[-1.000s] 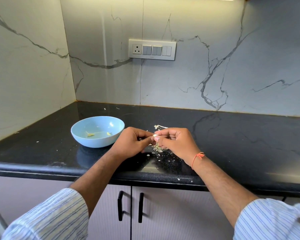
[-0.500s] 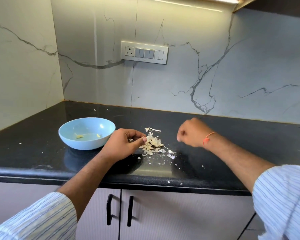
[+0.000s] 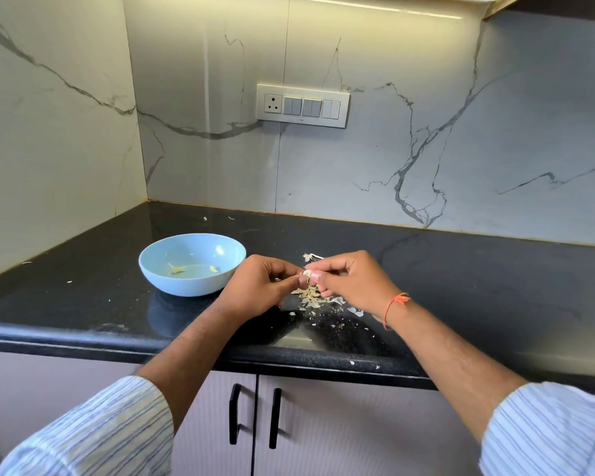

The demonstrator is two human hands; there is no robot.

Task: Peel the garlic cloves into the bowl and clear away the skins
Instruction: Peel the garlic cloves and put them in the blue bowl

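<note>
Small white garlic clove [image 3: 308,272] pinched between fingers of left hand [image 3: 261,290] and right hand [image 3: 352,281], above papery skins [image 3: 311,297] on black worktop [image 3: 478,290], beside pale blue bowl [image 3: 158,269].

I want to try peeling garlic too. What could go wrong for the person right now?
1. Both hands, left and right, pinch one small garlic clove over the skins pile, not over the blue bowl. If it slips, it could land among the skins.
2. The pile sits close to the counter edge, where bits already lie; sweeping carelessly could push more onto the floor.
</note>
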